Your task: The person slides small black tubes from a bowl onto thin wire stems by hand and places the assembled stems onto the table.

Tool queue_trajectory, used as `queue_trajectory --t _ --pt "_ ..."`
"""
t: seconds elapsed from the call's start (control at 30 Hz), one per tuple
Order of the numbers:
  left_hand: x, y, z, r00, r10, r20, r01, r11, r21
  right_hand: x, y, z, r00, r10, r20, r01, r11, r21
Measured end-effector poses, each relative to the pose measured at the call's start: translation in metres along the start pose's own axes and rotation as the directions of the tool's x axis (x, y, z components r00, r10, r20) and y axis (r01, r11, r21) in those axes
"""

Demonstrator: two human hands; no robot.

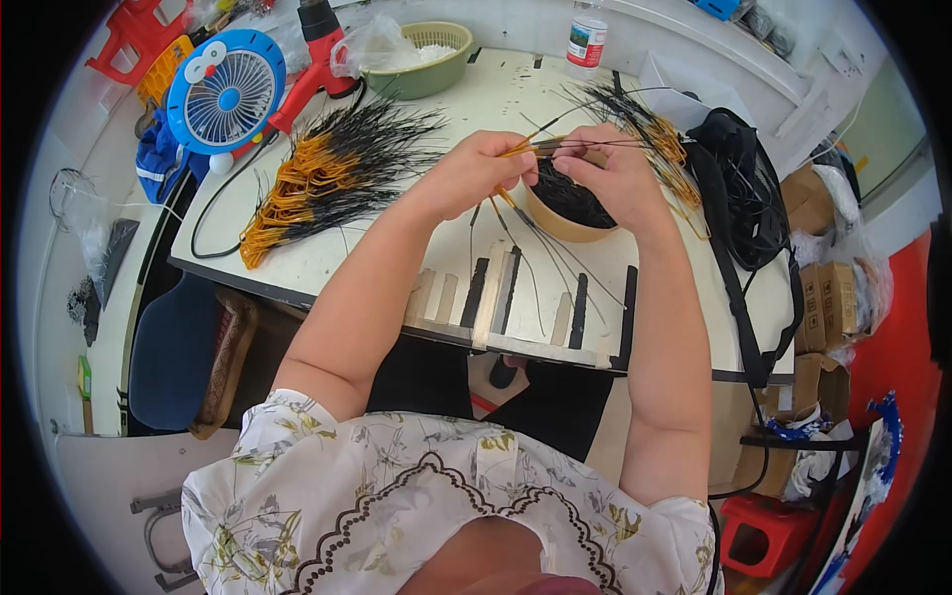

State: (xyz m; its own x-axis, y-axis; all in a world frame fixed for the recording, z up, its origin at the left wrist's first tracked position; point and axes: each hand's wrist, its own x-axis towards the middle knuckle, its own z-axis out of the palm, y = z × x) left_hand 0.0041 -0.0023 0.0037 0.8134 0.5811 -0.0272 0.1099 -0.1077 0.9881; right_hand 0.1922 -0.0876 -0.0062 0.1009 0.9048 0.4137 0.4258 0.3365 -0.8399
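Observation:
Both of my hands are raised over the table, close together above a tan bowl (567,231) of short black tube pieces (570,198). My left hand (476,177) pinches a yellow-and-black wire bundle (506,198), whose thin dark ends hang toward the table's front edge. With closed fingertips, my right hand (613,174) grips a thin black wire (615,143) that runs out to the right. Fingers hide the exact spot where the wires meet. Left of my hands lies a large pile of yellow wires with black ends (317,178). Another bunch of similar wires (645,124) rests beyond my right hand.
Black and beige strips (476,293) stand along the table's front edge. At the back are a blue fan (228,94), a red heat gun (325,52), a green basket (426,74) and a plastic bottle (586,45). A black bag (734,178) lies on the right.

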Motion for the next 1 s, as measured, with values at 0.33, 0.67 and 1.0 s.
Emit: queue_trajectory --t 0.33,0.67,1.0 --pt "0.003 -0.007 -0.002 0.999 0.019 0.033 -0.019 1.0 0.0 0.0 -0.014 0.0 0.973 0.203 0.114 -0.212 0.975 0.074" --pt "0.001 -0.003 0.003 0.999 0.01 0.033 -0.01 1.0 -0.019 -0.001 -0.004 0.007 0.999 -0.028 0.02 0.029 0.997 -0.072" --pt "0.002 -0.006 -0.001 0.999 0.014 0.031 -0.014 1.0 -0.008 -0.001 -0.008 -0.006 0.979 0.169 0.118 -0.178 0.982 0.065"
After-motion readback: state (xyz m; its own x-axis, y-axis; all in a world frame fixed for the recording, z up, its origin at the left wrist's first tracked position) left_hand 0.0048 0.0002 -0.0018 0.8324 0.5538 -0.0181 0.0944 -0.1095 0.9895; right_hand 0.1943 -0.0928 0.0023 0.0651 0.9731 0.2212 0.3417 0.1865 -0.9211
